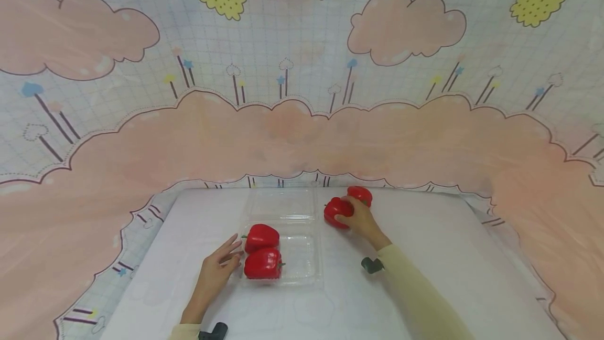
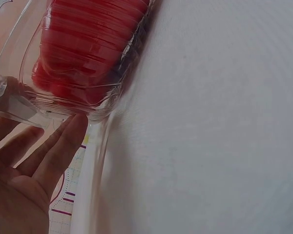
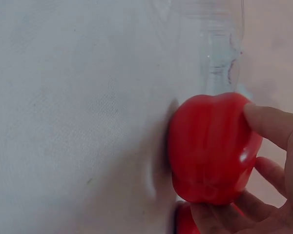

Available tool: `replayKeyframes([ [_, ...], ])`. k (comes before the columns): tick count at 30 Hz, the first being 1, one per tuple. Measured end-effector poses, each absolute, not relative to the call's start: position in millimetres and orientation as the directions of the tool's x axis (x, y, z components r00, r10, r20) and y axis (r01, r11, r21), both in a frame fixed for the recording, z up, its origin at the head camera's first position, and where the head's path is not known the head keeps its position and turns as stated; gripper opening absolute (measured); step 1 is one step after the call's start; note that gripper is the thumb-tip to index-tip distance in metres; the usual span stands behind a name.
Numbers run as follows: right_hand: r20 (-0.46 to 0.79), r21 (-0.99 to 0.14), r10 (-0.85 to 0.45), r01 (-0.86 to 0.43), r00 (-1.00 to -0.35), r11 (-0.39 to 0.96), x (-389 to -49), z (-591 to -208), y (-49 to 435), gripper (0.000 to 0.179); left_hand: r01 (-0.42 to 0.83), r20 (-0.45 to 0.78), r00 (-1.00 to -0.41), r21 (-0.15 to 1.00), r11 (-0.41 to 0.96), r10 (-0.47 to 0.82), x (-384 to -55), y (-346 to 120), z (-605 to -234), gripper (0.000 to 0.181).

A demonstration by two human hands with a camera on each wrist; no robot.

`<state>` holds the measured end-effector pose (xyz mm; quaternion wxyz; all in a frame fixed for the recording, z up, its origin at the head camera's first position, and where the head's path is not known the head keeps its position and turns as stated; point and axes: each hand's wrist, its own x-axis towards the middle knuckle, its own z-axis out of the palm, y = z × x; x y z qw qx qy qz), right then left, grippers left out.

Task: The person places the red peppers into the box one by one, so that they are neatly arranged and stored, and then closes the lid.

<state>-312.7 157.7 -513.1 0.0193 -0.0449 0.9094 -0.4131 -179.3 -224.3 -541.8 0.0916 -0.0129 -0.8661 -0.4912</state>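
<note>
A clear plastic clamshell box [image 1: 302,280] lies with its lid laid back on the white table. Two red bell peppers, a rear one [image 1: 262,238] and a front one [image 1: 262,263], fill its left half. My left hand [image 1: 217,271] is at the box's left side; in the left wrist view its fairly straight fingers [image 2: 63,151] touch the clear wall. Right of the lid, my right hand [image 1: 360,221] grips another red bell pepper [image 3: 210,146], thumb on one side and fingers on the other. One more red bell pepper [image 1: 360,194] lies just behind that hand.
The white table [image 1: 424,256] reaches back to a patterned cloth backdrop [image 1: 302,140] with clouds and stars. The clear lid [image 1: 281,203] lies flat behind the box. Dark devices are strapped at both wrists, one on the right [image 1: 372,265].
</note>
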Motion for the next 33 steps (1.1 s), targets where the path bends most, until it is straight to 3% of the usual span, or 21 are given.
replayKeyframes([
  [17,-0.036,-0.79,-0.031,0.009,-0.999,0.614,-310,-512,165,0.07,0.108,0.166,-0.984,0.847,0.52,-0.065,-181,-225,-545,0.039],
  [33,0.107,-0.824,-0.084,-0.136,-0.991,0.551,-286,-479,173,0.066,0.119,0.17,-0.984,0.854,0.506,-0.055,-182,-225,-545,0.04],
])
